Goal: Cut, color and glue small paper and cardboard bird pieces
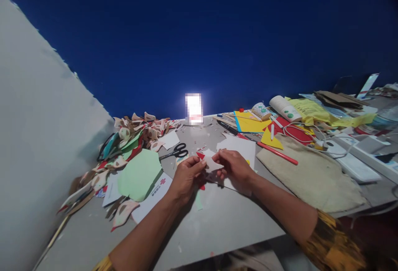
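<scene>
Head view: both hands meet at the centre of the frame, low over the bench point(217, 221). The left hand point(186, 177) pinches the left edge of a small white cutout point(213, 164) between thumb and fingers. The right hand point(234, 169) grips the right edge the same way, so both are closed narrowly on it and it spans the gap between them. Red scraps point(200, 155) peek out from behind and below it; whether they are stuck to it cannot be told. Scissors point(178, 152) lie just up and left of the hands, a green sheet point(139, 175) lies left of the left hand, and a heap point(137, 132) of shaped pieces sits beyond that. A red pen point(276, 153) lies to the right, at the edge of a tan cloth point(311, 175). The cutout looks thin and is held only by its edges, so a pull apart could tear or crease it. A slack pinch could drop it among the scraps, and a forearm could sweep the green sheet.
</scene>
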Demonstrator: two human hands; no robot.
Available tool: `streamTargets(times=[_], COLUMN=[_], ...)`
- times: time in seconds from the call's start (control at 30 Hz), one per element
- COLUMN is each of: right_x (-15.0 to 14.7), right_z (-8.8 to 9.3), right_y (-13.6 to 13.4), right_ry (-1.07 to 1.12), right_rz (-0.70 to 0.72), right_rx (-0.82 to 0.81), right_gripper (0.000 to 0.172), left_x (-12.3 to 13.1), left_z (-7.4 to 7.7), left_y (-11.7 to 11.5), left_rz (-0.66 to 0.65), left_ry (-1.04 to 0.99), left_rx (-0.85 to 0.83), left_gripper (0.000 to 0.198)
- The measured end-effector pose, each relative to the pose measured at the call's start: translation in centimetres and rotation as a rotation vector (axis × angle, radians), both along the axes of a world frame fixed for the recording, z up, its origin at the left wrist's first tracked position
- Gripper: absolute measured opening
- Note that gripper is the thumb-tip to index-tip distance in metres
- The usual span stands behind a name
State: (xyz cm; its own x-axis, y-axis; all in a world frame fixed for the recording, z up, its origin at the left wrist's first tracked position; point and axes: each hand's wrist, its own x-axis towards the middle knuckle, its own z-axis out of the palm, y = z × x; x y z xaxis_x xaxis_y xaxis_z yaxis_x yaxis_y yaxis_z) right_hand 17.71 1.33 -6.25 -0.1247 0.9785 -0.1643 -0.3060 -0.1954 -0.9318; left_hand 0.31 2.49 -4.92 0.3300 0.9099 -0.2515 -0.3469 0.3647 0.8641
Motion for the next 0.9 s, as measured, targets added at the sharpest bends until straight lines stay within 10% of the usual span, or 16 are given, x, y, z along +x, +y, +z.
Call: streamTargets(times=[0.33,0.5,0.67,0.9], right_x=[3.5,4.9,5.3,6.3], right_z=[2.1,3.0,3.2,3.5], right_y=[1.1,1.0,0.8,1.4], right_ry=[-0.473,-0.580,-0.765,-0.926], right_rz=[-0.239,-0.183,-0.071,-0.034], right_rx=[0.156,0.129,0.143,0.167], right_gripper=[0.033,0.029,0.023,0.024], left_x=[-0.9,-2.0,-2.8,-2.9], left_z=[-0.5,0.0,-0.1,0.7], left_y=[1.3,1.8,1.8,1.5], left_rz=[0.173,-0.042,-0.432,-0.499], left_ry=[0.415,0.936,0.955,1.147], left_rx=[0.244,0.543,0.522,0.611], left_gripper=[0.015,0.009,0.003,0.011])
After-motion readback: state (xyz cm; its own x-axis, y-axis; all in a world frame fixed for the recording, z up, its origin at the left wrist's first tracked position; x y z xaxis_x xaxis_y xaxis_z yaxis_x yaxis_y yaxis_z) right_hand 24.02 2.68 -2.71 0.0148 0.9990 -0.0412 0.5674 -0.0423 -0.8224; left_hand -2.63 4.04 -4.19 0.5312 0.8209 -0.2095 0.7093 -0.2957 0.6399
